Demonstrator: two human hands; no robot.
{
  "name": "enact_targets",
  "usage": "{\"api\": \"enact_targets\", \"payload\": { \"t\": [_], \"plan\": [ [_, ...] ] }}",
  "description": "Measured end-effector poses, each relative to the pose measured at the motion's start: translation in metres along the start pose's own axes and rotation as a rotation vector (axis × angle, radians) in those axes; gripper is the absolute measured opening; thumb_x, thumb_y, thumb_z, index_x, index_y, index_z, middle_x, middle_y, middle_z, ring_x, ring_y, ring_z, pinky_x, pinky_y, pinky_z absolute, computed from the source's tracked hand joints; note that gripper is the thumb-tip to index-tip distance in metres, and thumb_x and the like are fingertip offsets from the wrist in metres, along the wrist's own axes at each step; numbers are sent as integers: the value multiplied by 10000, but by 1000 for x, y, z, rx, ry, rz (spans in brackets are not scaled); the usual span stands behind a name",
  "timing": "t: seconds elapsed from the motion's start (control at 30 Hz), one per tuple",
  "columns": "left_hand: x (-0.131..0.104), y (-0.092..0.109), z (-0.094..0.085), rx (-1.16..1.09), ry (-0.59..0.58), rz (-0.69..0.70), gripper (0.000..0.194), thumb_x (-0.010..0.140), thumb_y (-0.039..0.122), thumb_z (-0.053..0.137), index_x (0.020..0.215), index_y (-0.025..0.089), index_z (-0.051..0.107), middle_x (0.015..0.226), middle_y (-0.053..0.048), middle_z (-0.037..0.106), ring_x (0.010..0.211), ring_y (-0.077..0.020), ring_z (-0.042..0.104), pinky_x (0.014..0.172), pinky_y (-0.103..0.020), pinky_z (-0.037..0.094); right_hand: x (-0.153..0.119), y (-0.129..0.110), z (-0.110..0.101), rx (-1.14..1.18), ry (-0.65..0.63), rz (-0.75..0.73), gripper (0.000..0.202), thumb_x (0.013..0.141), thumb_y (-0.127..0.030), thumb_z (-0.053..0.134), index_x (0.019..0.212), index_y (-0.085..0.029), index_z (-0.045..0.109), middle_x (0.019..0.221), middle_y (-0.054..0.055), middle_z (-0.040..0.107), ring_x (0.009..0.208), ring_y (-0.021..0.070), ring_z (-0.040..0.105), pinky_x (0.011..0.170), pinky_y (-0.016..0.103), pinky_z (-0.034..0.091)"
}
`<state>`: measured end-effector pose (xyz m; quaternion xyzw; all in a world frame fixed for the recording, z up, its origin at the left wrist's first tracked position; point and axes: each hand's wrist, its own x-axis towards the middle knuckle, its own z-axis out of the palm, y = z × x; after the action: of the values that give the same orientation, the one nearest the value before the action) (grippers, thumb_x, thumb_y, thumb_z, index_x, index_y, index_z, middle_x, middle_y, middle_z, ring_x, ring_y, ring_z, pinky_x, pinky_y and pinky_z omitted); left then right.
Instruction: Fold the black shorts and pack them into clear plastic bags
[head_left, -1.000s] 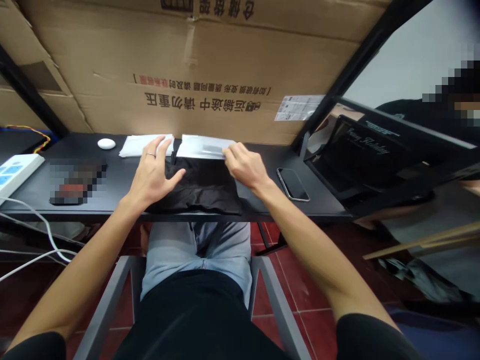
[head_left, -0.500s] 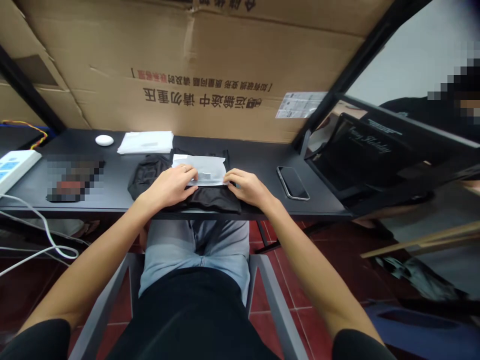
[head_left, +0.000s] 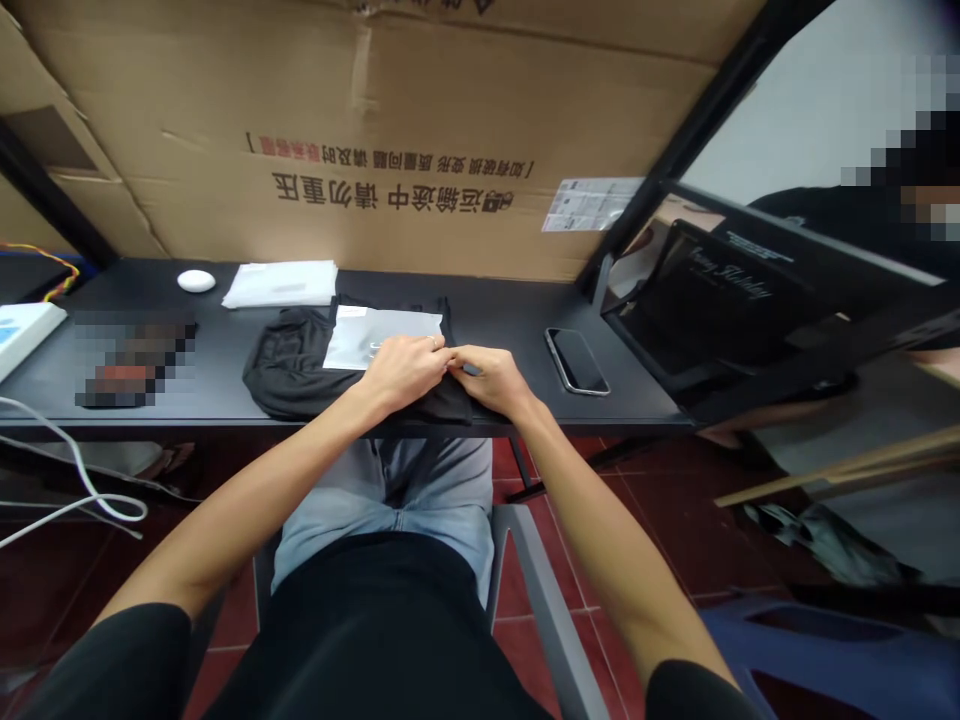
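Observation:
A frosted white plastic bag point(head_left: 352, 345) lies flat on a black fabric pouch point(head_left: 281, 365) near the desk's front edge. My left hand point(head_left: 409, 372) covers the bag's right part, its fingers closed at the right edge. Against those fingertips, my right hand point(head_left: 491, 378) pinches at the same edge with thumb and forefinger. The fingers hide exactly what is pinched there. Something small and pale shows through the bag, partly under my left hand.
Behind the pouch lies a stack of white bags point(head_left: 281, 284), with a white oval mouse point(head_left: 196, 281) to its left. A phone point(head_left: 577, 361) rests on the right of the black desk point(head_left: 517, 300). Cardboard point(head_left: 420, 90) walls off the back. Another person point(head_left: 825, 225) is at right.
My left hand has slid right across the bag until its fingers meet my right hand. My right hand stays at the bag's right end. The view has shifted slightly.

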<state>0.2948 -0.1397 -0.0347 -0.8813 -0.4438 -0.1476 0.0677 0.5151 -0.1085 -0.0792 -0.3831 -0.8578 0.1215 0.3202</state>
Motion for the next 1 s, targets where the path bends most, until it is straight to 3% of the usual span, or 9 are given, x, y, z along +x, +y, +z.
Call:
{"api": "enact_targets", "payload": {
  "t": [0.1,0.27,0.5,0.67,0.8,0.9,1.0],
  "plan": [
    [-5,-7,-2,15,6,20,299,1128,194,551,1217,231,834,1123,-116,799,974,-296,784,738,-395,500,-2,1,-1,24,-1,-22,288,1077,-357,569,1055,-284,846,1211,78,887,1106,287,846,1045,434,666],
    [-25,-33,-11,76,13,38,301,1114,220,556,991,204,830,1065,-129,803,926,-277,773,754,-391,510,-4,0,-2,97,84,-63,234,1078,-365,615,1011,-277,821,1178,84,889,1091,286,856,1029,441,669],
    [-71,-81,-29,178,77,47,296,1099,282,587,922,227,818,1019,-95,810,847,-241,760,689,-368,469,-4,5,1,148,195,-148,186,1050,-304,697,873,-270,743,1099,70,896,1019,280,874,955,415,681],
    [-104,-108,-49,249,54,-42,340,1127,357,561,937,240,817,1063,-85,820,866,-247,779,629,-375,389,-3,8,2,148,235,-131,164,1033,-300,734,871,-273,752,1094,66,902,994,277,876,935,416,697],
    [-109,-109,-61,200,21,-124,269,1103,408,614,1082,273,846,1208,-74,819,853,-254,769,610,-380,381,-2,6,2,164,253,-95,151,1025,-346,776,892,-273,774,1094,74,904,1001,287,879,921,429,709],
    [-97,-98,-61,102,16,-115,325,1058,521,705,1266,308,836,1378,-64,788,975,-275,786,653,-376,442,-2,4,3,209,284,-63,186,1018,-397,813,887,-271,773,1086,76,902,1019,295,880,929,443,720],
    [-81,-83,-56,61,-11,-87,310,1093,500,663,1267,313,838,1383,-58,779,1045,-274,784,674,-364,465,-2,3,4,244,297,-41,214,1014,-437,827,894,-268,773,1082,76,899,1020,293,879,946,456,732]
  ]
}}
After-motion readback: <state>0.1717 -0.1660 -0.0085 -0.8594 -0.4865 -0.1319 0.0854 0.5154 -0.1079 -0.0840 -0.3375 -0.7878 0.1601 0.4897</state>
